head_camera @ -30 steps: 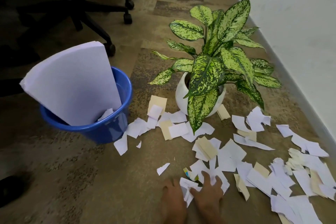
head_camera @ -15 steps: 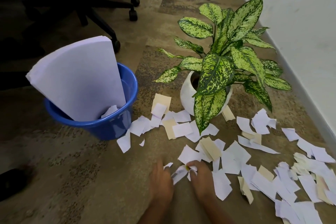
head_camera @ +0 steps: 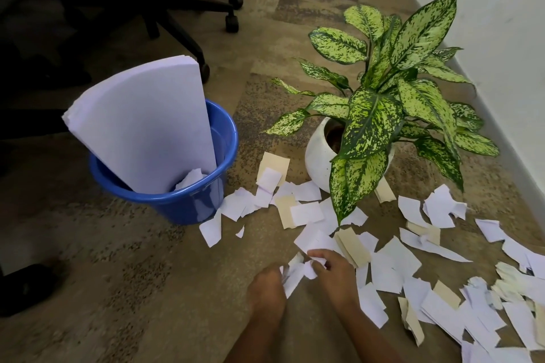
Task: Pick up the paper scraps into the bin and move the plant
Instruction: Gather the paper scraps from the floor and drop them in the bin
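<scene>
White and beige paper scraps (head_camera: 392, 268) lie scattered over the carpet from the bin to the right edge. A blue plastic bin (head_camera: 194, 206) stands at left, with a thick bent stack of white sheets (head_camera: 141, 124) and a crumpled scrap inside. The spotted green plant in a round white pot (head_camera: 320, 153) stands near the wall, some scraps under its leaves. Low in the middle, my left hand (head_camera: 267, 293) and my right hand (head_camera: 334, 271) press together around a small bunch of white scraps (head_camera: 295, 272) just above the floor.
Black office chair bases with castors (head_camera: 231, 22) stand behind the bin. A white wall and skirting (head_camera: 486, 47) run along the right. A dark shoe (head_camera: 25, 286) rests at the lower left. Bare carpet lies between my hands and the bin.
My hands have slid forward over the floor toward the bin and plant, gathering white scraps between them. The view has shifted closer; bin and plant have not moved.
</scene>
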`<state>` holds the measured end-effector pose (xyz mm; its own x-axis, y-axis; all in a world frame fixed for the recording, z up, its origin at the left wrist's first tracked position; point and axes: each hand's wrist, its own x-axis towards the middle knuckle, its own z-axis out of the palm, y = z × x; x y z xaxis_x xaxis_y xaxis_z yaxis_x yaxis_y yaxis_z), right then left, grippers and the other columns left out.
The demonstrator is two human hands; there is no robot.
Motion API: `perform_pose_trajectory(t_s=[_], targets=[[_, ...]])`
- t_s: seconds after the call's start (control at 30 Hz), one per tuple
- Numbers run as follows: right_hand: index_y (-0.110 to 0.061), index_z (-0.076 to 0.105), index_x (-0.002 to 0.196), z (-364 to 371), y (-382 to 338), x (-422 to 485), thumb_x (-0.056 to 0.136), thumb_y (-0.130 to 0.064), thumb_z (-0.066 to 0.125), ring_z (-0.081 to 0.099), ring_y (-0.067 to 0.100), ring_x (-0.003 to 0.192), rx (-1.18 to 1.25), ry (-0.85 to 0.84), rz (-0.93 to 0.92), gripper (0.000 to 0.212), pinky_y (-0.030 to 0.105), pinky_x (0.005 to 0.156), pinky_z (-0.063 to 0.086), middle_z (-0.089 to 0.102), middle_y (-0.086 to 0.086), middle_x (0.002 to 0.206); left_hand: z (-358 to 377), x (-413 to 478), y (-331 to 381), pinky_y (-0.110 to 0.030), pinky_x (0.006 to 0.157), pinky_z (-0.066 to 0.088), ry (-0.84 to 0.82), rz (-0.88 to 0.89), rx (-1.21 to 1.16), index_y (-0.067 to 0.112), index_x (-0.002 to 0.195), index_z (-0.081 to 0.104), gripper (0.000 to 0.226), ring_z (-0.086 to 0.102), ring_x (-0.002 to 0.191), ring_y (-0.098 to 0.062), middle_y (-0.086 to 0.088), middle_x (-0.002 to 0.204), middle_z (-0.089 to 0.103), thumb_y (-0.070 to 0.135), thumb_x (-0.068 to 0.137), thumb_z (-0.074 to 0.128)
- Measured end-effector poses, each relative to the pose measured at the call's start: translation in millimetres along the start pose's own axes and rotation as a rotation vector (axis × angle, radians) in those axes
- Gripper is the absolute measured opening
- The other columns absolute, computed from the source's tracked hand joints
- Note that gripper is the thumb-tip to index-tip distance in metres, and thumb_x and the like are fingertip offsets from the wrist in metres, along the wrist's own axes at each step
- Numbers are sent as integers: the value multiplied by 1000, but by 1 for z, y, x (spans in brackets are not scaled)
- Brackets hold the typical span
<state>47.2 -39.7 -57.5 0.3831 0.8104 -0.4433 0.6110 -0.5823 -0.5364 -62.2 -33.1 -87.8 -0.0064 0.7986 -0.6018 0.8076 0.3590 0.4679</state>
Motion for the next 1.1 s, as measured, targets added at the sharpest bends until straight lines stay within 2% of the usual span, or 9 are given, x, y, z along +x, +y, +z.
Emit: perform_pose_trajectory(t_s=[0.23,0.4,0.6,0.67,0.77,0.83,0.9,1.03,1.1], targets=[[-18,66,113,3,-32,-10,90,-14,57,61,16,109,227,38,-89,24,28,93,49,65,2,123,-27,-17,22,-32,107,40,284,4,-454,19,148,22,55,44,135,-22,-2,153,34,25,97,44],[-14,67,111,-6,-87,-19,92,-10,53,60,12,103,407,26,-277,23,14,82,46,67,2,113,-77,-29,46,-19,86,41,601,185,-578,14,141,33,44,48,128,-20,-3,146,42,20,98,41],[-9,69,106,-16,-164,-24,89,-3,55,63,13,95,599,45,-483,23,28,89,52,70,3,104,-151,-29,57,-2,72,39,890,309,-679,6,130,41,33,50,119,-19,-9,133,49,12,97,41],[-8,69,106,-17,-187,-19,88,-3,55,63,16,91,588,21,-530,24,28,84,53,71,4,104,-176,-25,55,-6,83,33,950,284,-702,7,135,37,38,47,125,-21,-10,138,45,12,98,41],[-9,67,111,-16,-216,-9,89,-7,55,62,18,93,446,-74,-550,25,23,83,52,69,7,113,-205,-14,50,-26,98,42,869,156,-781,12,141,27,48,42,132,-24,-10,146,36,16,97,44],[-10,64,116,-16,-228,-7,90,-12,56,62,18,99,359,-146,-569,27,14,80,48,66,7,118,-213,-7,42,-38,104,44,773,60,-732,11,145,21,53,42,131,-29,-12,148,30,21,97,43],[-10,63,117,-16,-231,-6,89,-11,56,60,19,107,304,-168,-607,29,19,85,46,65,6,121,-208,-3,34,-47,108,40,771,64,-630,10,146,19,55,41,132,-31,-15,147,29,22,97,42],[-9,68,108,-11,-212,-1,87,1,51,61,20,111,394,-124,-648,29,27,96,47,66,8,118,-177,-3,19,-50,115,29,919,220,-351,4,143,29,50,26,142,-34,-20,150,29,7,94,43],[-8,71,99,-9,-192,2,87,3,50,62,19,104,444,-12,-651,27,31,93,51,67,10,111,-162,-5,8,-46,111,34,969,414,-221,8,135,40,47,32,139,-36,-22,145,37,1,89,47]])
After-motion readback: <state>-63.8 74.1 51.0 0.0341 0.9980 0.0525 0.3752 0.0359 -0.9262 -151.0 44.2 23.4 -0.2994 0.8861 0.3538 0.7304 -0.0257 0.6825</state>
